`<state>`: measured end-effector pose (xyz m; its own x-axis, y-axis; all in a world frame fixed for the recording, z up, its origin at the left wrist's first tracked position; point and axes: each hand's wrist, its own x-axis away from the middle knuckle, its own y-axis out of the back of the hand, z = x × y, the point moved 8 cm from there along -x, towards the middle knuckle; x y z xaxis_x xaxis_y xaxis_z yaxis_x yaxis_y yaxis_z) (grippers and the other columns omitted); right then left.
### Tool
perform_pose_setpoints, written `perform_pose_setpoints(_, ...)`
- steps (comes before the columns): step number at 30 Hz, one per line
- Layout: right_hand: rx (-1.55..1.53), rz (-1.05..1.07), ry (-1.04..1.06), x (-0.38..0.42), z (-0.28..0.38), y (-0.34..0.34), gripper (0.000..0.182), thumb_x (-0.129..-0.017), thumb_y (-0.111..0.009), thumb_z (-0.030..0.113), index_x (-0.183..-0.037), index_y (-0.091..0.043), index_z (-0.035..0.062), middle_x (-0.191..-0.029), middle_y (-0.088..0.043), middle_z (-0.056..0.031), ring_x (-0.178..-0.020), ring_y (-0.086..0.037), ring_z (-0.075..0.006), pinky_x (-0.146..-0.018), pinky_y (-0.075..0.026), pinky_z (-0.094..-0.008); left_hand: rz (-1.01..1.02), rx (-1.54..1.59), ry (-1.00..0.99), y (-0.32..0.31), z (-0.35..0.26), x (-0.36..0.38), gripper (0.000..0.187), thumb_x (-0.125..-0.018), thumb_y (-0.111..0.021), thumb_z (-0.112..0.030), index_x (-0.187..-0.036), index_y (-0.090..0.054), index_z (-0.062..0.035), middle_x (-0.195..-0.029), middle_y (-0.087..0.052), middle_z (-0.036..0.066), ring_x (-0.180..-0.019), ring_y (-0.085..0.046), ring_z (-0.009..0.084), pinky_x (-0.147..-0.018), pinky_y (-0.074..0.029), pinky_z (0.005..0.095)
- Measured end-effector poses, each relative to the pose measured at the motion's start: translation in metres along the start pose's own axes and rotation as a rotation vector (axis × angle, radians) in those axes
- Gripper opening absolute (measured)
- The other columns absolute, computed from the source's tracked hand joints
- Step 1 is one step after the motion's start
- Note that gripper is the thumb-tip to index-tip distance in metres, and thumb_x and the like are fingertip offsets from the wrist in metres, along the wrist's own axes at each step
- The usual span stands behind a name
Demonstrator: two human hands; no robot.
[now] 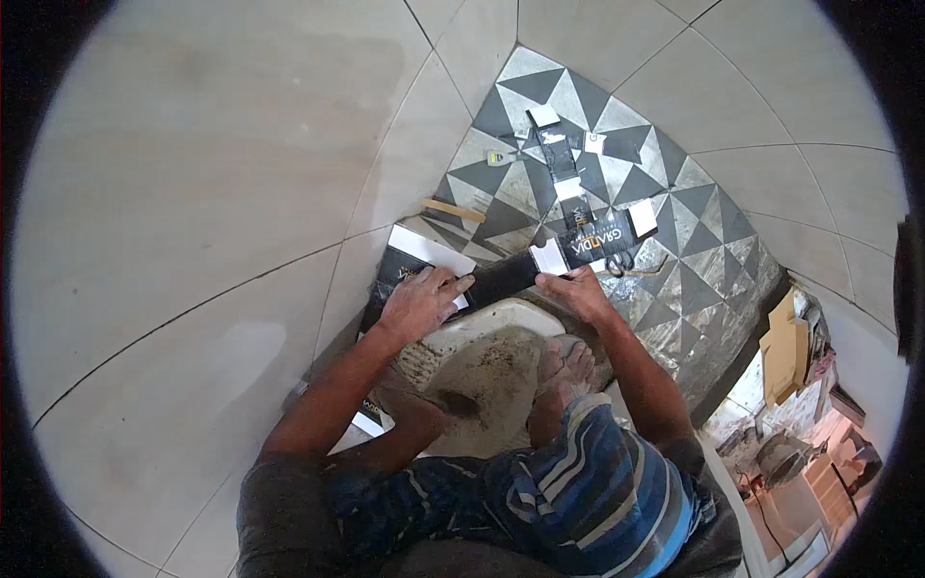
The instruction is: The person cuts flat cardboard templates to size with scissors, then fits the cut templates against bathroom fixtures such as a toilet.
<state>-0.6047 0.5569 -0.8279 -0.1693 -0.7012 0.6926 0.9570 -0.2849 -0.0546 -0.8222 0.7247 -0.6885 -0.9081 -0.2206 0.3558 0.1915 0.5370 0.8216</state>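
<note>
A black cardboard strip (504,277) with white parts lies across the front of a dirty white squat pan (491,371). My left hand (421,302) rests on the strip's left part, fingers spread over the cardboard. At its right part, beside a white piece (549,258), my right hand (575,292) pinches the edge between thumb and fingers. Another black and white cardboard piece (414,252) lies at the left, by the wall. Beyond my right hand is black cardboard with GRANDIA lettering (599,239).
On the patterned floor (674,246) are a wooden-handled tool (453,209), a small labelled bottle (499,158) and more black cardboard (556,154). Tiled walls stand left and right. Cardboard (785,352) and clutter lie past the threshold at the right.
</note>
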Motion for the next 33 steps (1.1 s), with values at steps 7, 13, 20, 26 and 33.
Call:
perform_pose_setpoints(7, 0.02, -0.032, -0.094, 0.005, 0.004, 0.0, 0.049, -0.086, -0.086, 0.039, -0.112, -0.078, -0.0018, -0.105, -0.077, -0.0114, -0.095, -0.07, -0.019, -0.092, -0.055, -0.0364, -0.012, -0.002, 0.007, -0.001, 0.0, 0.0, 0.06, -0.091, -0.075, -0.024, -0.148, -0.057, -0.0214, -0.124, -0.06, 0.009, -0.117, -0.062, 0.0302, -0.095, -0.057, 0.0432)
perform_pose_setpoints(13, -0.083, -0.021, 0.006, 0.009, 0.017, -0.003, 0.049, -0.086, -0.086, 0.036, -0.113, -0.077, -0.003, -0.103, -0.075, -0.0103, -0.094, -0.068, -0.0175, -0.088, -0.055, -0.0335, -0.041, -0.023, -0.001, -0.001, -0.001, 0.0, 0.061, -0.089, -0.076, -0.026, -0.148, -0.058, -0.0213, -0.122, -0.06, 0.009, -0.114, -0.063, 0.0299, -0.095, -0.058, 0.0429)
perform_pose_setpoints(20, -0.009, -0.019, -0.044, 0.006, 0.008, -0.001, 0.048, -0.087, -0.086, 0.036, -0.113, -0.075, -0.0028, -0.101, -0.076, -0.0091, -0.09, -0.069, -0.0155, -0.083, -0.056, -0.0337, -0.014, -0.015, -0.006, 0.0, 0.0, -0.001, 0.062, -0.091, -0.074, -0.027, -0.15, -0.055, -0.0224, -0.123, -0.059, 0.009, -0.116, -0.062, 0.0292, -0.095, -0.058, 0.0432)
perform_pose_setpoints(26, -0.021, -0.032, -0.1, 0.012, 0.009, -0.002, 0.048, -0.087, -0.086, 0.036, -0.113, -0.076, -0.0026, -0.101, -0.077, -0.009, -0.088, -0.069, -0.0159, -0.081, -0.056, -0.0329, 0.014, -0.008, 0.005, -0.001, 0.003, -0.001, 0.06, -0.093, -0.072, -0.028, -0.15, -0.054, -0.0228, -0.123, -0.059, 0.009, -0.118, -0.062, 0.0291, -0.095, -0.058, 0.0432)
perform_pose_setpoints(33, -0.086, -0.025, 0.024, 0.009, 0.011, -0.004, 0.016, -0.092, -0.083, 0.02, -0.099, -0.076, 0.0074, -0.086, -0.072, 0.0027, -0.077, -0.063, -0.0081, -0.07, -0.051, -0.029, 0.014, 0.013, 0.035, 0.004, 0.002, 0.0, 0.058, -0.092, -0.072, -0.024, -0.148, -0.056, -0.0214, -0.126, -0.059, 0.009, -0.12, -0.061, 0.0293, -0.098, -0.057, 0.043)
